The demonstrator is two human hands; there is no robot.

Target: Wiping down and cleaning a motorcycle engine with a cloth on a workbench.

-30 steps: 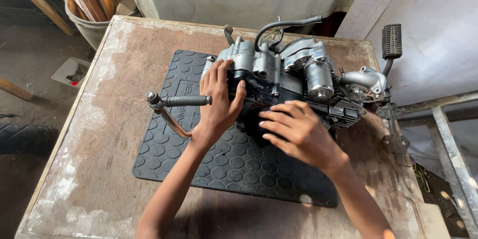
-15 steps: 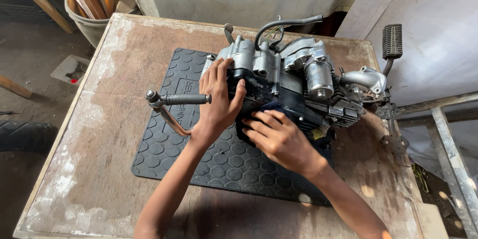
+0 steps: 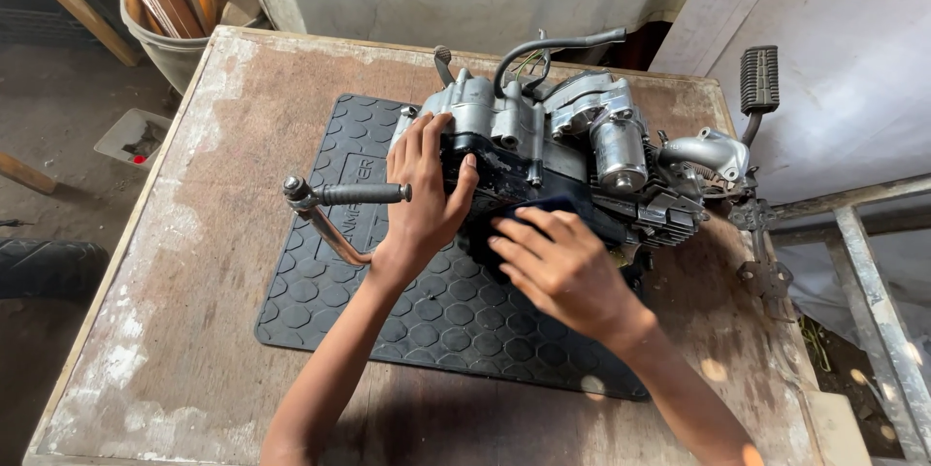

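Note:
A small motorcycle engine (image 3: 572, 151) lies on a black honeycomb rubber mat (image 3: 320, 301) on a worn wooden table (image 3: 175, 233). My left hand (image 3: 427, 194) rests flat against the engine's left side, fingers spread, just right of the kick-start lever (image 3: 335, 204) that sticks out to the left. My right hand (image 3: 558, 267) presses a dark blue cloth (image 3: 533, 209) against the engine's near side. Most of the cloth is hidden under that hand.
A black foot pedal (image 3: 758, 83) sticks up at the engine's far right. A grey bucket (image 3: 175, 39) of wooden sticks stands beyond the table's back left corner. A metal frame (image 3: 873, 282) runs along the right. A tyre (image 3: 44, 267) lies on the floor at left.
My right hand has slid left and toward me along the engine's near side with the cloth. My left hand has stayed in place on the engine.

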